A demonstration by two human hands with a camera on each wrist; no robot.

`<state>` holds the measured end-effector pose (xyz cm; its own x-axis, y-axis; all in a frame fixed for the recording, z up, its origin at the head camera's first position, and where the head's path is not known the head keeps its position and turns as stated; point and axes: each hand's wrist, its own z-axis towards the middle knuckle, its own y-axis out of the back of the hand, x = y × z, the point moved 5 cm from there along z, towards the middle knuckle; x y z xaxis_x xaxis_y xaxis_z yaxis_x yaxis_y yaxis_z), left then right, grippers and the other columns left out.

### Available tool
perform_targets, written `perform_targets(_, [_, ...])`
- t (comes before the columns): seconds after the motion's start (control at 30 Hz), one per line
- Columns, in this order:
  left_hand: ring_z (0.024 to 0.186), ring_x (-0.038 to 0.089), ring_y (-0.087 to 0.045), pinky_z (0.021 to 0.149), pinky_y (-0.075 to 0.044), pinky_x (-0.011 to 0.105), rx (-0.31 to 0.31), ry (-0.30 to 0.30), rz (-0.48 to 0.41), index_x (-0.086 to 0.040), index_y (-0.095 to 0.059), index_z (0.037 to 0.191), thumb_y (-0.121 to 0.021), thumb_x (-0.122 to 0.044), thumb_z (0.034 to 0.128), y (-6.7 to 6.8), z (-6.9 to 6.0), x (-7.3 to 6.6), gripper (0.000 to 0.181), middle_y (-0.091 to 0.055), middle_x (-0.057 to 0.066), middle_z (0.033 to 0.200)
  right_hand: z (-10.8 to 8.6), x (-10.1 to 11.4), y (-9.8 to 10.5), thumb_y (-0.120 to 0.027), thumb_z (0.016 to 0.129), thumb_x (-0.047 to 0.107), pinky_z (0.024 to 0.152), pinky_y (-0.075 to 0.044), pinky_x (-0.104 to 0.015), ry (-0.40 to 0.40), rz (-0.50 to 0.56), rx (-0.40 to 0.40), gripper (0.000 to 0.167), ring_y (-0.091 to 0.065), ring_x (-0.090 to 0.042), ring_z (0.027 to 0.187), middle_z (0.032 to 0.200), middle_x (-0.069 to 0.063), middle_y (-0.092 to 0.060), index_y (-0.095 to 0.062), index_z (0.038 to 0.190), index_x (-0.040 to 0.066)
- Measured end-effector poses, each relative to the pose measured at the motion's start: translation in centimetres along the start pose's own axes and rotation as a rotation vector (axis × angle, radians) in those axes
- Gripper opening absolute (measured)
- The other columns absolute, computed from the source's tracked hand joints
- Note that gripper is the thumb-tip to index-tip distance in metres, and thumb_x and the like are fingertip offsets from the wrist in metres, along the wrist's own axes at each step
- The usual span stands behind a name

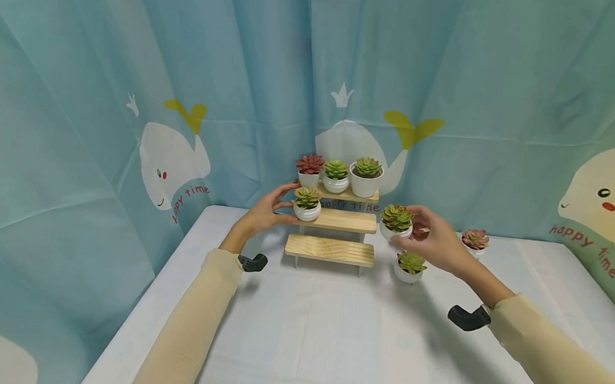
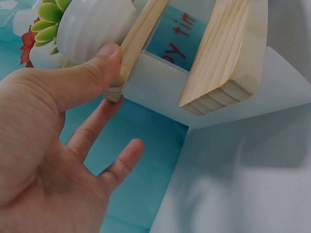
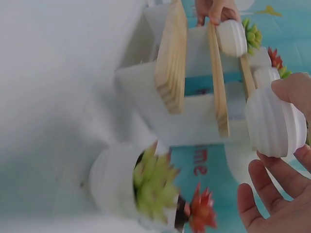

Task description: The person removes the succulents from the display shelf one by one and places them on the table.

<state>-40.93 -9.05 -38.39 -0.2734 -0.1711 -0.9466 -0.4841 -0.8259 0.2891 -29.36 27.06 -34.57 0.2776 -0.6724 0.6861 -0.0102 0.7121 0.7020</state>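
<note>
A three-tiered wooden stand (image 1: 330,250) rises between two hands. The right hand (image 1: 438,240) pinches a raised succulent (image 1: 396,221), pot between thumb and fingers; the left hand (image 1: 263,214) curves round a yellow-green succulent (image 1: 307,205) at the middle tier's left end.

The right hand (image 1: 435,239) partly hides a red succulent (image 1: 420,231) in the head view.

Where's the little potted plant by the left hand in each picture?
Head: the little potted plant is around the middle, beside the left hand.
Left wrist: top left, above the thumb, partly cut off.
Right wrist: near the top, right of centre.
Shared landmark: the wooden shelves.
</note>
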Motion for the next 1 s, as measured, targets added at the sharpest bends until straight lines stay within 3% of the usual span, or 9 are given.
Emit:
perform_targets(0.17, [0.142,0.036,-0.043,0.103,-0.053,0.049,-0.004,0.009,0.002,-0.018,-0.032,0.162,-0.075,0.006,0.0904,0.0,0.0,0.1,0.087,-0.012,-0.002,0.172,-1.3,-1.1,1.1,-0.08,0.091,0.035,0.091,-0.057,-0.049,-0.005,-0.026,-0.02,0.075,-0.058,-0.034,0.119,0.136,-0.021,-0.059,-0.045,0.149,0.003])
perform_targets(0.37, [0.142,0.037,-0.043,0.104,-0.052,0.051,-0.002,0.004,0.005,-0.017,-0.032,0.162,-0.075,0.006,0.0906,0.0,0.0,0.0,0.087,-0.012,-0.002,0.172,-2.9,-2.8,2.2,-0.081,0.09,0.036,0.083,-0.056,-0.024,-0.024,-0.029,-0.05,0.073,-0.059,-0.031,0.115,0.13,-0.016,-0.062,-0.047,0.148,0.006])
perform_targets(0.47, [0.142,0.037,-0.043,0.103,-0.052,0.05,-0.001,0.001,0.006,-0.017,-0.032,0.162,-0.075,0.006,0.0905,0.0,0.0,0.0,0.087,-0.012,-0.002,0.172,-3.8,-3.5,2.6,-0.081,0.091,0.034,0.078,-0.054,-0.019,-0.022,-0.033,-0.064,0.073,-0.058,-0.029,0.112,0.128,-0.018,-0.062,-0.046,0.148,0.004])
perform_targets(0.57, [0.142,0.037,-0.044,0.103,-0.053,0.049,-0.002,0.0,0.007,-0.017,-0.032,0.162,-0.075,0.007,0.0902,0.0,0.0,0.0,0.087,-0.012,-0.001,0.172,-4.5,-4.3,2.8,-0.08,0.092,0.033,0.076,-0.053,-0.016,-0.019,-0.052,-0.081,0.072,-0.058,-0.024,0.108,0.128,-0.018,-0.062,-0.047,0.148,0.002])
perform_targets(0.8, [0.142,0.037,-0.043,0.104,-0.053,0.049,-0.005,0.005,0.012,-0.017,-0.031,0.162,-0.074,0.007,0.0908,0.0,0.0,0.0,0.087,-0.012,-0.001,0.172,-5.8,-6.2,3.2,-0.081,0.091,0.027,0.075,-0.053,-0.012,-0.023,-0.023,-0.12,0.069,-0.054,0.006,0.096,0.125,-0.019,-0.061,-0.049,0.144,-0.002])
perform_targets(0.9, [0.142,0.037,-0.043,0.103,-0.053,0.05,-0.003,0.01,0.009,-0.017,-0.031,0.162,-0.074,0.007,0.0911,0.0,0.0,-0.1,0.086,-0.012,-0.001,0.172,-6.4,-7.2,3.0,-0.081,0.092,0.028,0.074,-0.053,-0.012,-0.049,-0.029,-0.122,0.071,-0.052,0.008,0.096,0.125,-0.022,-0.06,-0.046,0.145,-0.004])
perform_targets(1.0, [0.142,0.037,-0.043,0.103,-0.052,0.05,0.002,0.009,0.006,-0.017,-0.031,0.162,-0.073,0.007,0.0915,0.0,0.0,-0.1,0.086,-0.012,-0.001,0.172,-6.8,-8.2,2.8,-0.081,0.092,0.028,0.073,-0.053,-0.014,-0.084,-0.029,-0.114,0.073,-0.053,0.0,0.1,0.125,-0.025,-0.06,-0.044,0.146,-0.005])
